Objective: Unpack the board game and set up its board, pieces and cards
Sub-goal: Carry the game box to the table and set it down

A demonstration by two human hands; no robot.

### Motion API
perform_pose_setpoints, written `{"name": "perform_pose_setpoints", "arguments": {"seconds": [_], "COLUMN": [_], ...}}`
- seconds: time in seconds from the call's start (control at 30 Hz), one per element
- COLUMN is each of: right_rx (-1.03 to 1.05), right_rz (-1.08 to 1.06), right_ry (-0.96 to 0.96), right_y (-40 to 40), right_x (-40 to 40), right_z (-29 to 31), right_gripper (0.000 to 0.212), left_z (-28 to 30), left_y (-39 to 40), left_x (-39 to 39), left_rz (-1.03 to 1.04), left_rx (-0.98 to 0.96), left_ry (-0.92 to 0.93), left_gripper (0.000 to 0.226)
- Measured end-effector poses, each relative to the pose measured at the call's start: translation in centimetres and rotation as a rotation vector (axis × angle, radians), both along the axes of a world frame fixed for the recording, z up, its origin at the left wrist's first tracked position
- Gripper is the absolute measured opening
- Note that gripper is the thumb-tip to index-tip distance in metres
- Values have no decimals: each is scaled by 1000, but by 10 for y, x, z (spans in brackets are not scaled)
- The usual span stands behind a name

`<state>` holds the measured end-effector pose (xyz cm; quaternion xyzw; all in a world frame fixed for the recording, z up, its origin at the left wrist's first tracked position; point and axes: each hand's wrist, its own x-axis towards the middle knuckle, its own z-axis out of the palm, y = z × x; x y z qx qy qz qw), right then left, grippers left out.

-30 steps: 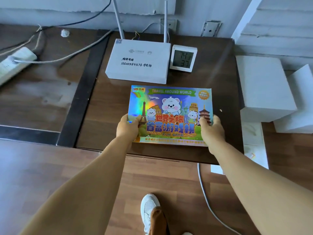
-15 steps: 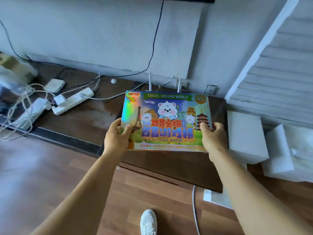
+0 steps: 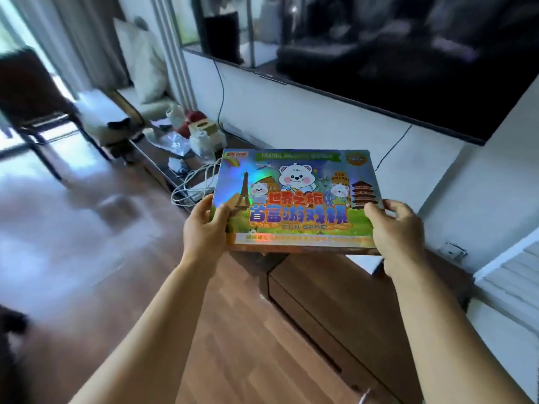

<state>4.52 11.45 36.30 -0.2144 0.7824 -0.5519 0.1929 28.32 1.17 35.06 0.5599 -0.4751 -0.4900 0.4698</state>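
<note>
Holographic, rainbow-sheened cardboard caught the light in the head view: the flat rectangular board game box with cartoon bears and landmarks on its lid (image 3: 296, 199) was held in the air at about waist height, above the edge of a low dark-wood cabinet (image 3: 335, 310) and well clear of the wooden floor (image 3: 233, 345). Its long axis ran left to right between the two hands, lid up and tilted slightly toward the camera. The left hand (image 3: 204, 228) clasped the near left corner, thumb on the lid and fingers hidden under the base. The right hand (image 3: 396, 231) clasped the near right corner, thumb on the lid and fingers wrapped round the side. Both hands were about equally near, so neither had the advantage. The lid looked closed, so unpacking seemed not yet begun; the box would probably need a flat surface under it first. A large dark wall-mounted screen (image 3: 408, 59) hung behind, white tangled cables (image 3: 192, 182) lay on the cabinet to the left, and the far room was blurred.
</note>
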Motion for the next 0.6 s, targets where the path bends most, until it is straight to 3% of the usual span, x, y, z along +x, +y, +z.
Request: {"name": "perform_pose_setpoints", "arguments": {"seconds": [0.13, 0.23, 0.4, 0.6], "right_rx": [-76, -128, -172, -192], "right_rz": [122, 246, 460, 633], "right_ry": [-16, -41, -79, -113], "right_y": [-15, -31, -44, -39], "right_x": [54, 118, 253, 415], "right_z": [18, 24, 39, 40], "right_gripper": [15, 27, 8, 24], "left_z": [15, 27, 37, 49], "left_y": [16, 34, 71, 134], "left_x": [63, 131, 268, 419], "left_rz": [142, 266, 471, 693], "left_rx": [-4, -14, -51, -99], "left_ry": [-11, -9, -41, -88], "left_gripper": [25, 32, 44, 42]}}
